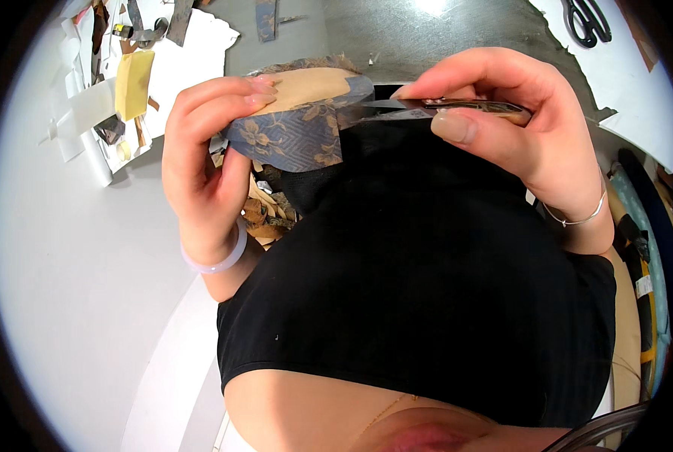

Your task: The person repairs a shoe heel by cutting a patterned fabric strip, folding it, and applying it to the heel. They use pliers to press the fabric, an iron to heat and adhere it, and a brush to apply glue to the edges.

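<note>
In my left hand (201,139) is a rounded, tan-topped piece (302,89) with blue, gold-flowered fabric (291,135) around its side. The fingers press on its top edge and the thumb is underneath. A flap of the fabric hangs down at its right end. My right hand (521,113) pinches a slim, bladed metal tool (404,111), with thumb below and fingers above. Its pointed end faces left and reaches the fabric's right edge. Whether it has one blade or two, I cannot tell for sure.
A grey work surface (336,41) lies beyond my hands, with a strip of patterned fabric (266,19) on it. Black-handled scissors (587,21) rest at the far right. At the left stand a yellow block (134,84) and scraps. Below my left hand are brown offcuts (265,215).
</note>
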Demonstrator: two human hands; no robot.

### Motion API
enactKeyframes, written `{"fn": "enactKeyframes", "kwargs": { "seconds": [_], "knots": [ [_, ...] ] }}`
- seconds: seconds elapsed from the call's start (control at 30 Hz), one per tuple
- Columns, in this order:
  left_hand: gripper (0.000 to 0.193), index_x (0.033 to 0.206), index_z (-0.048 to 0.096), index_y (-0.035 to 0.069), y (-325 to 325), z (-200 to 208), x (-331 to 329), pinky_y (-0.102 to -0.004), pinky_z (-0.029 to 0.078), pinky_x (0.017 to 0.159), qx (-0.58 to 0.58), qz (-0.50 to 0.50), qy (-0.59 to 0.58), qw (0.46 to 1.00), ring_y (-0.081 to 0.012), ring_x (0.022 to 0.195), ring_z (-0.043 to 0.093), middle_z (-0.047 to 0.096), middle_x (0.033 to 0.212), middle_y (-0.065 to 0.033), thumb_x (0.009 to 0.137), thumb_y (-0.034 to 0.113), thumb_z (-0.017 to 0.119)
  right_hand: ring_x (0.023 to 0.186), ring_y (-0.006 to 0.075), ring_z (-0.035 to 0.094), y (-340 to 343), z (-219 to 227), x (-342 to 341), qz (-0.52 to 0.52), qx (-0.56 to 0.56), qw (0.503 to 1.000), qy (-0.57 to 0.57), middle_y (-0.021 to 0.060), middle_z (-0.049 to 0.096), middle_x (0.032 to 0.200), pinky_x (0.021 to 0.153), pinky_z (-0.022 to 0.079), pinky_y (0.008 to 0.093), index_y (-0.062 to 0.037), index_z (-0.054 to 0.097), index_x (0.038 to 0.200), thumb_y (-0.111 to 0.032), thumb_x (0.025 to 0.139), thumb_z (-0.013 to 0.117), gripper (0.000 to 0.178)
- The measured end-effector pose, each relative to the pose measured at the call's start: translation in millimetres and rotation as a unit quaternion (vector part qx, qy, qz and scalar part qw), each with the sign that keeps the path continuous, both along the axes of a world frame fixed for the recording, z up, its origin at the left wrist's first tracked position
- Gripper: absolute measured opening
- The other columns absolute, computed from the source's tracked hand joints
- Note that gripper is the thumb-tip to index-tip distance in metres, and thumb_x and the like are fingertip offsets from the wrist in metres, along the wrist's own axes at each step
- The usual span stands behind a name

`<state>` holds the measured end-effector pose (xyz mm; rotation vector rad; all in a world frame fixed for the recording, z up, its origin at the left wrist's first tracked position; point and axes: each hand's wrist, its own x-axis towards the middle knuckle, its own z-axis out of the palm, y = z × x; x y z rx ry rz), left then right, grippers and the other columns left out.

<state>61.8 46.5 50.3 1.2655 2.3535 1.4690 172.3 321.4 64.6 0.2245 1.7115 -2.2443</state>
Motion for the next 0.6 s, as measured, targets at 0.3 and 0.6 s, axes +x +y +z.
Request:
{"fn": "enactKeyframes", "kwargs": {
  "seconds": [0.3, 0.6],
  "knots": [
    [0.043, 0.104, 0.062, -0.003, 3.3, -0.3, 0.1, -0.0373, 0.054, 0.091, 0.003, 0.008, 0.002, 1.0, -0.03, 0.101, 0.067, 0.065, 0.106, -0.0177, 0.068, -0.023, 0.051, 0.092, 0.0105, 0.064, -12.9, -9.6, -0.1, -0.047, 0.065, 0.996, 0.048, 0.0045, 0.071, 0.102, 0.084, 0.048, 0.023, -0.0018, 0.071, 0.109, -0.002, 0.087, 0.07, 0.022],
    [0.044, 0.104, 0.062, -0.003, 9.2, 1.6, -1.3, -0.037, 0.054, 0.091, -0.004, 0.003, 0.005, 1.0, -0.0299, 0.101, 0.067, 0.065, 0.106, -0.0181, 0.066, -0.024, 0.051, 0.091, 0.0102, 0.064, -8.7, -11.3, -0.6, -0.036, 0.081, 0.994, 0.063, 0.0045, 0.071, 0.1, 0.084, 0.049, 0.023, -0.0019, 0.071, 0.108, -0.003, 0.088, 0.07, 0.02]
  ]
}}
